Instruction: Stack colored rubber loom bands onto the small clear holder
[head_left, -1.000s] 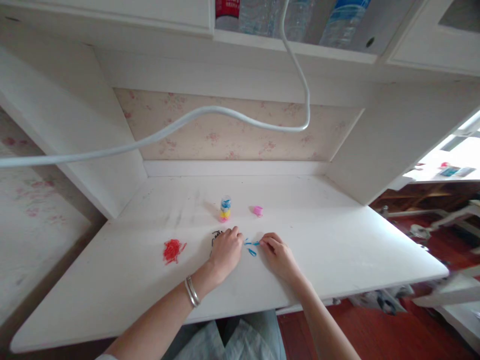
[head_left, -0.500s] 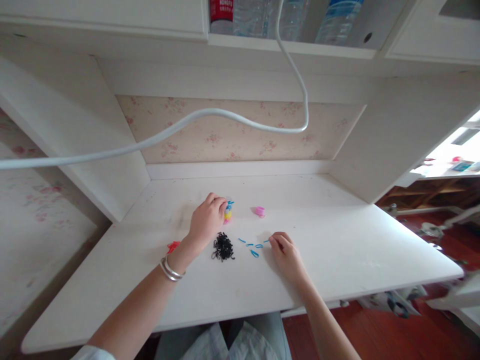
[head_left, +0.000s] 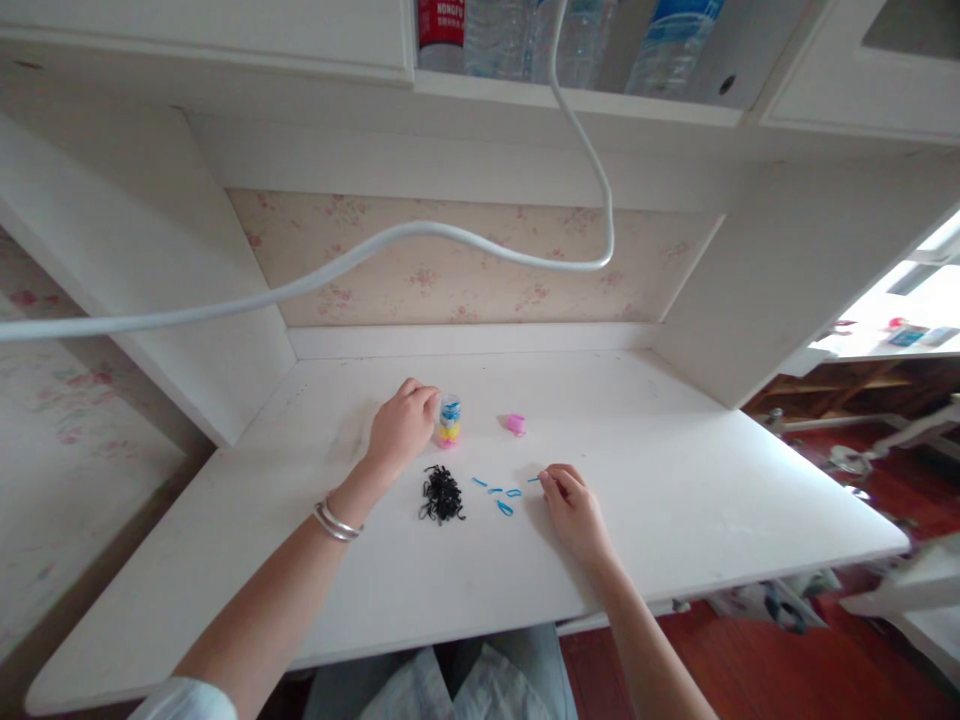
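A small clear jar stands upright on the white desk, with pink, yellow and blue bands layered inside. Just left of its rim is my left hand, its thumb and fingers pressed together and nothing showing between them. My right hand rests on the desk and pinches a blue rubber band at its fingertips. Several loose blue rubber bands lie between that hand and a pile of black rubber bands. Behind them sits a pink cap, right of the jar.
A white cable hangs across the view above the desk. Plastic bottles stand on the shelf overhead. White side panels flank the desk, and its front edge is close to my lap.
My left hand has moved left off the jar's mouth, and blue bands now show inside the jar. The red bands have gone out of sight behind my left arm. My right hand stays put.
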